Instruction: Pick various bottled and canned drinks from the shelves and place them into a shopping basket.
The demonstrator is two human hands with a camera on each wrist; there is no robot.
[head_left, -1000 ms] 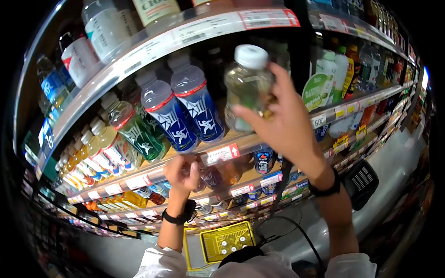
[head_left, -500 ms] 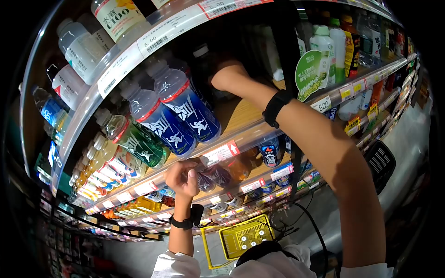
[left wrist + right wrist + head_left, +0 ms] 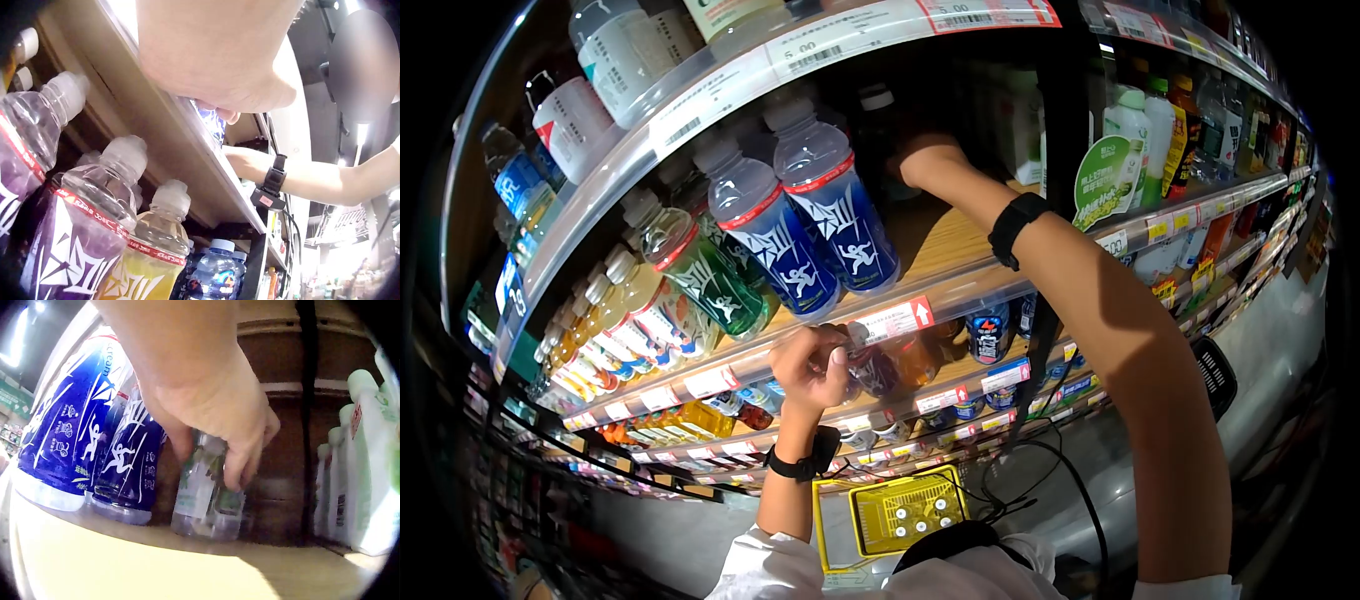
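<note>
My right hand reaches deep into the middle shelf, past the front row of bottles. In the right wrist view, its thumb and fingers grip a clear plastic bottle with a green and white label, upright at the shelf board; the hand covers its top. Just left of it stand blue-labelled sports drink bottles. My left hand is at the front edge of that shelf, beside a price tag, fingers loosely curled and holding nothing. Purple drink bottles on the shelf below are near it.
A green-labelled bottle and pale yellow drinks line the shelf leftward. White bottles stand beyond a dark divider at right. A yellow basket with several white-capped bottles is below; cables hang near it.
A second ago my right hand held a clear, white-capped bottle in front of the shelf; it then moved inside and stays there. My left hand keeps its place at the shelf edge.
</note>
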